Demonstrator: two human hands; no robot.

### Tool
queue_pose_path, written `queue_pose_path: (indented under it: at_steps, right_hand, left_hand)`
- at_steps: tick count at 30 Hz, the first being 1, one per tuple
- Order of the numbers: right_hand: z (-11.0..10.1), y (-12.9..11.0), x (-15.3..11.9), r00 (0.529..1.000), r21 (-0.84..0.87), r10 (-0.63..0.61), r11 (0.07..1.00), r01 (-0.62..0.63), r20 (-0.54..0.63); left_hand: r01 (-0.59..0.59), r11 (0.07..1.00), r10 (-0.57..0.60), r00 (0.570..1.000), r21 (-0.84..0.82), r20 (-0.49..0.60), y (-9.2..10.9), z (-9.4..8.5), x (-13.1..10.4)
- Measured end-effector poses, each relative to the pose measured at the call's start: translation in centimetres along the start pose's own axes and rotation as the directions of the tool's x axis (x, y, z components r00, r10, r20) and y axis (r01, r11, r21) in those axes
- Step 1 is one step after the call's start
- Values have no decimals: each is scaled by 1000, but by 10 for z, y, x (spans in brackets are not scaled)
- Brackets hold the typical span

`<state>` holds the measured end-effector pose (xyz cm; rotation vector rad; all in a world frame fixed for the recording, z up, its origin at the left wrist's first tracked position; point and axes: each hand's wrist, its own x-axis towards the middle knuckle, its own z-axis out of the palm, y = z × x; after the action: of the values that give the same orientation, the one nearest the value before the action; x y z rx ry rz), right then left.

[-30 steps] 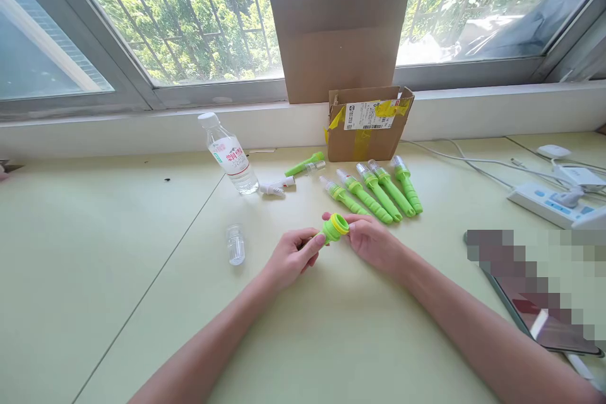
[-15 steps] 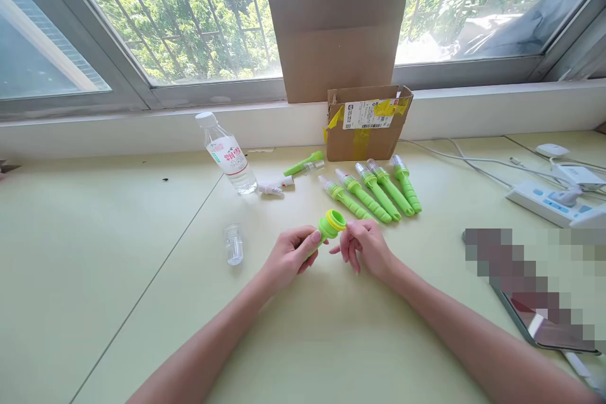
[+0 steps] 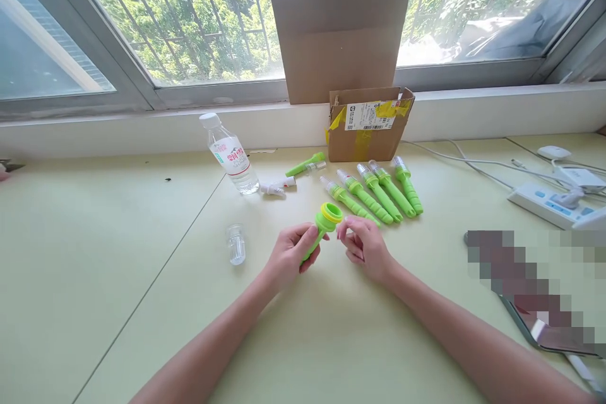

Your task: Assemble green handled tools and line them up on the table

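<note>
My left hand [image 3: 293, 249] is closed around the shaft of a green plastic handle [image 3: 324, 221], whose hollow cup-shaped head tilts up with a yellow ring around its rim. Just right of that rim is my right hand [image 3: 365, 245], its fingers loosely bent and apart, with nothing visible in them. A clear ribbed plastic cap [image 3: 236, 245] stands on the table to the left. Beyond my hands lie several green sticks with clear tops [image 3: 376, 192], side by side.
Behind the hands are a water bottle [image 3: 231, 154], small white pieces [image 3: 278, 186], another green stick [image 3: 304, 165] and a taped cardboard box [image 3: 369, 129]. A power strip [image 3: 544, 204] with cables and a phone [image 3: 525, 322] are at the right.
My right fingers have drawn back from the yellow rim and bent inward. The handle in my left hand has shifted slightly left and up.
</note>
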<state>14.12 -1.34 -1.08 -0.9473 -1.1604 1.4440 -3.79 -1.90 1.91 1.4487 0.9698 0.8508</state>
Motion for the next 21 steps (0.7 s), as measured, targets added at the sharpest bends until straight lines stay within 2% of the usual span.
queue_pose_path:
  at_steps: [3, 5, 9, 12, 15, 18, 21]
  right_hand:
    - [-1, 1, 2, 992, -105, -119, 988, 114, -36]
    - [-1, 2, 3, 989, -147, -142, 980, 134, -44]
    - [2, 1, 3, 993, -107, -75, 992, 65, -90]
    - [7, -1, 0, 998, -54, -51, 997, 49, -42]
    - [11, -3, -2, 999, 9, 15, 1000, -14, -48]
    - [10, -2, -2, 994, 77, 78, 994, -72, -75]
    - [6, -1, 0, 994, 137, 87, 988, -77, -69]
  left_hand:
    - [-2, 1000, 2, 1000, 3, -17, -1, -1, 0]
    - [3, 1000, -3, 1000, 2, -19, -2, -2, 1]
    - [6, 1000, -6, 1000, -5, -7, -4, -1, 1]
    - [7, 1000, -7, 1000, -5, -8, -3, 0, 1]
    - [4, 1000, -4, 1000, -7, -10, -2, 0, 1]
    - [-2, 1000, 2, 1000, -5, 8, -1, 0, 1]
    - [7, 1000, -8, 999, 25, 40, 0, 1, 1]
